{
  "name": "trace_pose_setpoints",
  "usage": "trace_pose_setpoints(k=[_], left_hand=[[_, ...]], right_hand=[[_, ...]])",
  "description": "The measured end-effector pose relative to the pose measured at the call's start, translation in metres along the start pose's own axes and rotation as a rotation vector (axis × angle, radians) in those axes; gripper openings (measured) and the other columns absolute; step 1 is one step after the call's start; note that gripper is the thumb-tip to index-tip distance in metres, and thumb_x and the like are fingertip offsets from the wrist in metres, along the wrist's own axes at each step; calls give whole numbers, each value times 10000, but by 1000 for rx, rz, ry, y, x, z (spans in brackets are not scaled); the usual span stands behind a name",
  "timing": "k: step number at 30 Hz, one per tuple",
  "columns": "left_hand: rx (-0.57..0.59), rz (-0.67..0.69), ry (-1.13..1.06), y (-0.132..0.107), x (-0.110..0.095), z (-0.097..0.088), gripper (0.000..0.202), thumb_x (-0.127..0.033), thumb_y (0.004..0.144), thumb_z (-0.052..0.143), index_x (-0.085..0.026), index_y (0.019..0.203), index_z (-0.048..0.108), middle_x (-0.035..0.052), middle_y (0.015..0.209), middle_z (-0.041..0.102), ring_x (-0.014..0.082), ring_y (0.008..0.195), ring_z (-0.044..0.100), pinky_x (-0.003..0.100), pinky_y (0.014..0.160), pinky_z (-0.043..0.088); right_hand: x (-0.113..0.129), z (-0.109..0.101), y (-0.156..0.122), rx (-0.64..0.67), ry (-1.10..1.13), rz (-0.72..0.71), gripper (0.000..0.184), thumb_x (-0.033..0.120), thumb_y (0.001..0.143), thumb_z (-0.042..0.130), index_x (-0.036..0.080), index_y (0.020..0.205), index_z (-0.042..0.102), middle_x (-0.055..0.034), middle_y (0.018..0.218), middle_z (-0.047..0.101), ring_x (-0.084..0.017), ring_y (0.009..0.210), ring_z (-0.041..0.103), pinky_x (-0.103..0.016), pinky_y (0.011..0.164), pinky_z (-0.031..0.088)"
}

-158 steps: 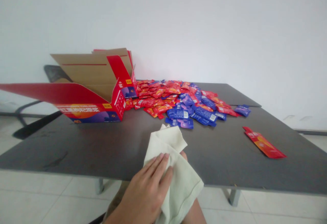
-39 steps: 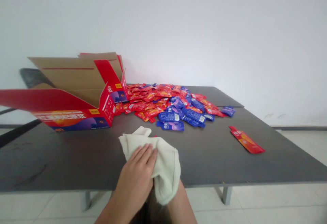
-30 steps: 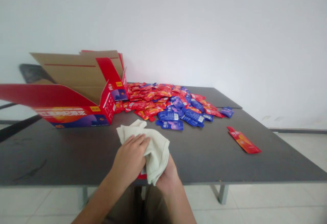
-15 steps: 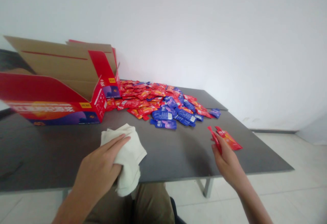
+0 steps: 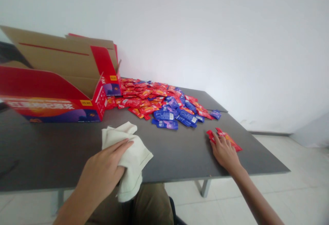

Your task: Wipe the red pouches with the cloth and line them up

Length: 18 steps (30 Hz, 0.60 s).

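A folded white cloth (image 5: 138, 149) is gripped in my left hand (image 5: 105, 166), its lower end draping over the table's front edge. At the right of the table, my right hand (image 5: 226, 154) has its fingers closed over a red pouch (image 5: 211, 135) that lies low on the tabletop, partly hidden under the hand. Right beside it, touching or overlapping, is another red pouch (image 5: 232, 142) with an orange patch. A blue pouch (image 5: 166, 124) lies at the front of the pile between my hands.
A heap of red pouches (image 5: 141, 102) and blue pouches (image 5: 189, 115) spreads along the wall. At left stands an open red-and-blue carton (image 5: 64, 112), with a second carton (image 5: 112, 88) behind it. The dark table (image 5: 174, 160) ends near my lap.
My right hand has lowered the red pouch from an upright hold to flat on the table, by the other one. My left hand and the cloth shifted slightly, the cloth spreading rightward.
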<state>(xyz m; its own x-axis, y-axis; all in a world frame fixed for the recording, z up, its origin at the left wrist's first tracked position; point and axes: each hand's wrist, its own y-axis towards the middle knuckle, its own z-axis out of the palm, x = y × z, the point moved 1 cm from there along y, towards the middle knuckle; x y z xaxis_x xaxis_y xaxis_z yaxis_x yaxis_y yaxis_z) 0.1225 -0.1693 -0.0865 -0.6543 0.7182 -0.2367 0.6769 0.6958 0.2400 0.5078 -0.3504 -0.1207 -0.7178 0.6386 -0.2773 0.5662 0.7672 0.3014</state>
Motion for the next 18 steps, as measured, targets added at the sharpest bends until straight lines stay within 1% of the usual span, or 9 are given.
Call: trace_pose_setpoints(k=[2, 5, 11, 13, 15, 18], left_hand=[[6, 6, 7, 1, -1, 2, 645, -70, 711, 374, -213, 1313, 556, 32, 1373, 556, 264, 1167, 603, 386, 922, 516], [-6, 9, -2, 1, -1, 4, 656, -64, 697, 379, -222, 1307, 561, 35, 1367, 562, 265, 1173, 598, 400, 933, 512], [28, -21, -11, -1, 0, 7, 662, -63, 699, 386, -232, 1316, 555, 21, 1379, 552, 254, 1195, 582, 399, 963, 492], [28, -23, -13, -2, 0, 7, 666, -58, 697, 385, -231, 1318, 551, 18, 1384, 548, 248, 1209, 570, 396, 975, 482], [23, -27, -28, -3, -1, 8, 664, -50, 691, 385, -225, 1307, 561, 22, 1372, 561, 244, 1202, 575, 396, 986, 475], [14, -43, -63, -5, -1, 7, 670, -28, 670, 399, -220, 1286, 578, 32, 1344, 586, 230, 1186, 585, 379, 1011, 455]], right_hand=[[2, -1, 2, -1, -2, 40, 488, 398, 992, 246, 201, 1417, 380, -177, 1271, 544, -349, 1106, 550, -467, 758, 512], [5, -3, 6, 7, -3, 89, 486, 411, 987, 258, 199, 1389, 429, -180, 1281, 544, -354, 1116, 553, -478, 780, 500], [8, -1, 11, -32, 4, 86, 430, 348, 984, 287, 200, 1300, 539, -166, 1200, 600, -314, 1070, 591, -440, 827, 488], [9, -3, 8, -80, 21, 88, 420, 342, 976, 314, 177, 1268, 568, -170, 1221, 597, -320, 1085, 586, -449, 854, 484], [12, -8, 3, -166, 49, 88, 418, 345, 965, 339, 156, 1246, 585, -180, 1272, 571, -338, 1120, 564, -474, 884, 473], [20, -25, -4, -316, 142, 77, 410, 362, 945, 374, 167, 1228, 599, -176, 1266, 568, -357, 1135, 544, -505, 909, 457]])
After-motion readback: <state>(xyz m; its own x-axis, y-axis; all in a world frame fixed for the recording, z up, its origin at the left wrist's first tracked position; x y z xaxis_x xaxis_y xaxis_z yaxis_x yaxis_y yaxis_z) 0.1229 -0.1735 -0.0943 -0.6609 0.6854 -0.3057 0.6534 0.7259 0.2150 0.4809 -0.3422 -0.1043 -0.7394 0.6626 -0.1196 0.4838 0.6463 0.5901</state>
